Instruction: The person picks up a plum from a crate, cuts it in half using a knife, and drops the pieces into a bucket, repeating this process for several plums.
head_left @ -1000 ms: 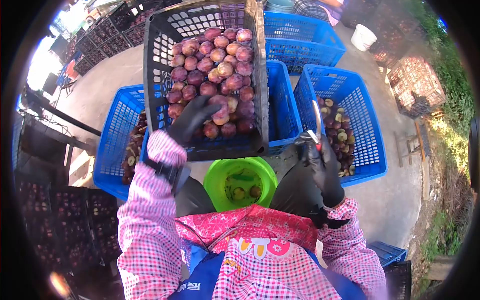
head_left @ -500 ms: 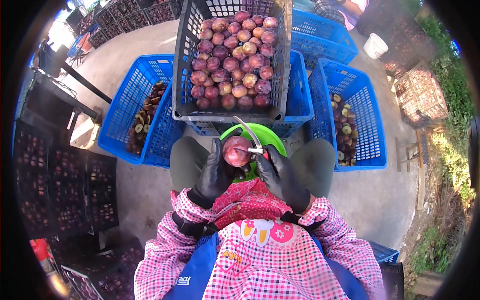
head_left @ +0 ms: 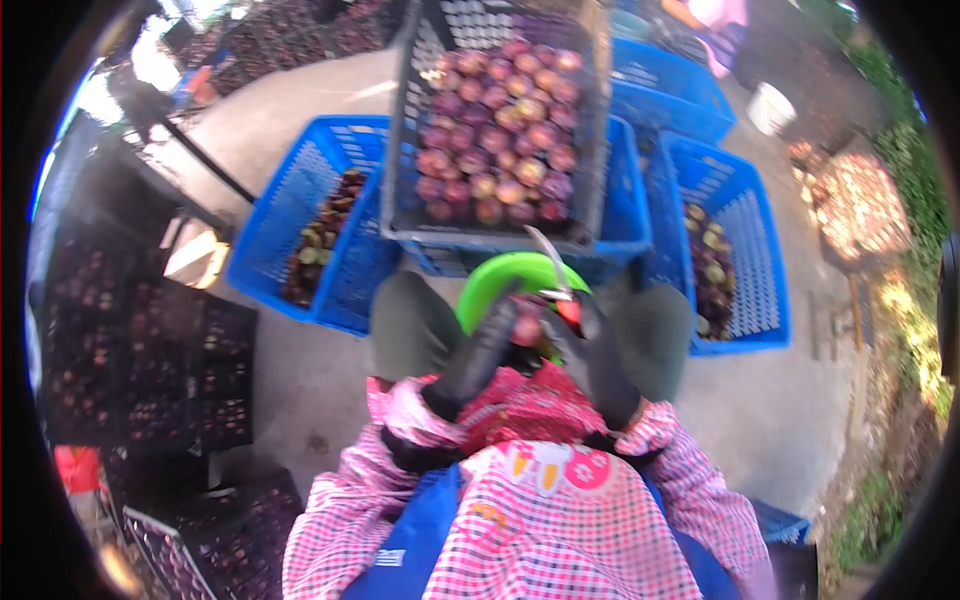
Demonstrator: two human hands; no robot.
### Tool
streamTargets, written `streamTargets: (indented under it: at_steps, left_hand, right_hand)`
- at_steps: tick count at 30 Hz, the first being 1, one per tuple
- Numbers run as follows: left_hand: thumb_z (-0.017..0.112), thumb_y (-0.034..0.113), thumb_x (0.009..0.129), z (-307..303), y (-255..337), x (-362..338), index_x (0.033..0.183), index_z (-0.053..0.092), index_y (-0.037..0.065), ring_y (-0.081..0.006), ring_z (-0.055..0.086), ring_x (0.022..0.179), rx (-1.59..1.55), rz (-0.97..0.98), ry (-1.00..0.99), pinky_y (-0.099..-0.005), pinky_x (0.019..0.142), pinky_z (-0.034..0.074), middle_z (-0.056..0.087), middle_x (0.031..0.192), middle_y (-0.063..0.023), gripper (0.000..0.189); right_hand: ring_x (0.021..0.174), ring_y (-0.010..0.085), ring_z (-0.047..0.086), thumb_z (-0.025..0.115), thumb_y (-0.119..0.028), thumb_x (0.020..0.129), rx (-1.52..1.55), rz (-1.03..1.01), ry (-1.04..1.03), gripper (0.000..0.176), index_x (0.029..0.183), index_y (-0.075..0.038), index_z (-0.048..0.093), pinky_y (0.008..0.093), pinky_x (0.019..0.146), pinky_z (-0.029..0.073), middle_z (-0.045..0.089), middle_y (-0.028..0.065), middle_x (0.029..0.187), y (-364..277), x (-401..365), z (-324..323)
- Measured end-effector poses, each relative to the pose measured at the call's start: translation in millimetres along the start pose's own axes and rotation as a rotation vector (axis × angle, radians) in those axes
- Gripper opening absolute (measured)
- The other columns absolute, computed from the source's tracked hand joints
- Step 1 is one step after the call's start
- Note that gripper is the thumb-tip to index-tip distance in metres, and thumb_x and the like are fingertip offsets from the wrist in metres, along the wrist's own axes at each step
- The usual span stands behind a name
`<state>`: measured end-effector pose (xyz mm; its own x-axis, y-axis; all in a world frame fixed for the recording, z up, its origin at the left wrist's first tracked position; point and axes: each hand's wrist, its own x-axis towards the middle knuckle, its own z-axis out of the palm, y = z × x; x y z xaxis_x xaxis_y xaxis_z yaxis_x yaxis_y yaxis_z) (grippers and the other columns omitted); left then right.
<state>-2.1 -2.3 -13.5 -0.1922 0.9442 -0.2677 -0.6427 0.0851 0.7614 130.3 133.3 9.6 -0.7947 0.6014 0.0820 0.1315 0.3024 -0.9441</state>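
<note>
In my black-gloved left hand (head_left: 476,352) is a reddish-purple plum (head_left: 526,326), held above my lap. My gloved right hand (head_left: 602,362) grips a knife (head_left: 569,309) with a red handle and a curved blade that points up and away from me. Plum and knife are close together, but blur hides whether the fingers of my right hand touch the fruit. Below and beyond my hands, a bright green basin (head_left: 482,292) sits between my knees. Straight ahead, a dark crate (head_left: 398,190) of whole plums (head_left: 500,135) rests on a blue crate (head_left: 628,190).
A blue crate (head_left: 262,235) on the left and another blue crate (head_left: 765,260) on the right hold cut plums. Stacked dark crates (head_left: 150,350) of fruit line the left side. A white bucket (head_left: 770,108) stands far right, near another person (head_left: 715,25).
My view has shifted, so the crates appear further right. My hands have drawn closer around the plum, and the blade now points past it rather than lying against it.
</note>
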Motion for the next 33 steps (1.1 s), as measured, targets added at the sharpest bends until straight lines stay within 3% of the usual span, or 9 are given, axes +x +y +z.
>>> streamTargets:
  at_steps: [4, 10, 12, 14, 16, 18, 27, 31, 33]
  left_hand:
    - [0.041, 0.034, 0.107, 6.7, -17.9, 14.6, 0.141, 0.043, 0.003, -0.0152, 0.05, 0.122, 0.547, 0.38, 0.252, -0.0296, 0.105, 0.04, 0.054, 0.13, -0.0093, 0.045]
    - [0.051, 0.041, 0.103, -1.8, -11.4, 20.3, 0.141, 0.042, 0.003, -0.0151, 0.055, 0.114, 0.874, 0.425, 0.165, -0.0312, 0.098, 0.046, 0.056, 0.128, -0.0098, 0.054]
    - [0.048, 0.052, 0.101, 3.5, 6.5, 14.0, 0.13, 0.051, 0.008, -0.0072, 0.059, 0.077, 0.357, 0.128, 0.164, -0.0232, 0.062, 0.045, 0.063, 0.107, -0.0014, 0.053]
    - [0.04, 0.049, 0.104, -3.3, -13.4, 28.5, 0.12, 0.057, 0.012, -0.0135, 0.06, 0.088, -0.328, 0.15, 0.176, -0.0293, 0.076, 0.047, 0.063, 0.106, -0.0023, 0.044]
    - [0.037, 0.05, 0.104, 17.0, 5.5, 22.6, 0.119, 0.057, 0.013, -0.0149, 0.059, 0.085, -0.403, 0.137, 0.289, -0.03, 0.076, 0.047, 0.064, 0.103, -0.0039, 0.045]
    - [0.037, 0.053, 0.103, -34.3, -17.5, 27.3, 0.121, 0.057, 0.011, -0.0161, 0.062, 0.083, -0.556, 0.038, -0.14, -0.0308, 0.072, 0.05, 0.065, 0.104, -0.0051, 0.05]
    - [0.036, 0.056, 0.103, 0.3, -13.4, 28.8, 0.125, 0.055, 0.008, -0.0186, 0.065, 0.088, -0.45, 0.087, 0.175, -0.0323, 0.077, 0.052, 0.067, 0.103, -0.0061, 0.056]
    - [0.036, 0.053, 0.104, 3.8, -11.2, 25.2, 0.125, 0.055, 0.007, -0.0185, 0.064, 0.091, -0.475, 0.097, 0.171, -0.0315, 0.08, 0.052, 0.066, 0.106, -0.0069, 0.054]
    - [0.036, 0.051, 0.105, -5.3, -12.5, 22.3, 0.123, 0.056, 0.007, -0.0168, 0.063, 0.088, -0.391, 0.135, -0.104, -0.0307, 0.081, 0.051, 0.065, 0.106, -0.0069, 0.052]
  right_hand:
    - [0.074, 0.0123, 0.056, 0.062, -0.023, 0.098, 0.404, 0.27, -0.052, 0.029, 0.116, 0.0, 0.06, 0.0295, 0.062, 0.045, 0.061, 0.0074, 0.087, 21.2, 3.8, 4.5]
    - [0.067, 0.0153, 0.055, 0.058, -0.024, 0.1, 0.138, 0.279, -0.066, 0.03, 0.121, -0.002, 0.056, 0.0304, 0.058, 0.044, 0.061, 0.0102, 0.086, 19.0, 9.1, 0.0]
    - [0.066, 0.0194, 0.057, 0.053, -0.025, 0.102, -0.156, -0.115, -0.049, 0.028, 0.119, -0.003, 0.055, 0.033, 0.058, 0.045, 0.06, 0.0129, 0.082, 55.5, 6.5, -4.5]
    - [0.064, 0.0247, 0.058, 0.052, -0.024, 0.103, 0.277, 0.34, -0.045, 0.024, 0.114, -0.003, 0.055, 0.0364, 0.06, 0.046, 0.058, 0.0142, 0.077, 9.8, 5.9, -11.8]
    - [0.061, 0.0268, 0.057, 0.052, -0.022, 0.103, 0.096, 0.083, -0.028, 0.023, 0.113, -0.002, 0.055, 0.0391, 0.059, 0.046, 0.057, 0.0129, 0.074, 19.1, 0.7, -5.4]
    - [0.062, 0.0299, 0.058, 0.053, -0.022, 0.102, 0.024, -0.003, -0.044, 0.022, 0.112, -0.002, 0.055, 0.0407, 0.059, 0.046, 0.059, 0.0147, 0.076, 11.3, -3.0, -1.3]
    - [0.073, 0.0434, 0.062, 0.058, -0.023, 0.098, -0.267, -0.162, -0.033, 0.021, 0.105, -0.004, 0.055, 0.0495, 0.061, 0.048, 0.063, 0.0225, 0.082, 1.9, -2.4, 8.8]
    - [0.07, 0.0415, 0.062, 0.058, -0.025, 0.097, -0.373, -0.191, 0.001, 0.023, 0.103, -0.004, 0.054, 0.0495, 0.059, 0.048, 0.063, 0.0204, 0.079, 5.3, -3.1, 14.4]
    - [0.068, 0.0407, 0.063, 0.058, -0.026, 0.097, -0.436, -0.199, 0.034, 0.024, 0.103, -0.003, 0.054, 0.0493, 0.058, 0.048, 0.063, 0.0198, 0.077, 5.1, -3.1, 17.7]
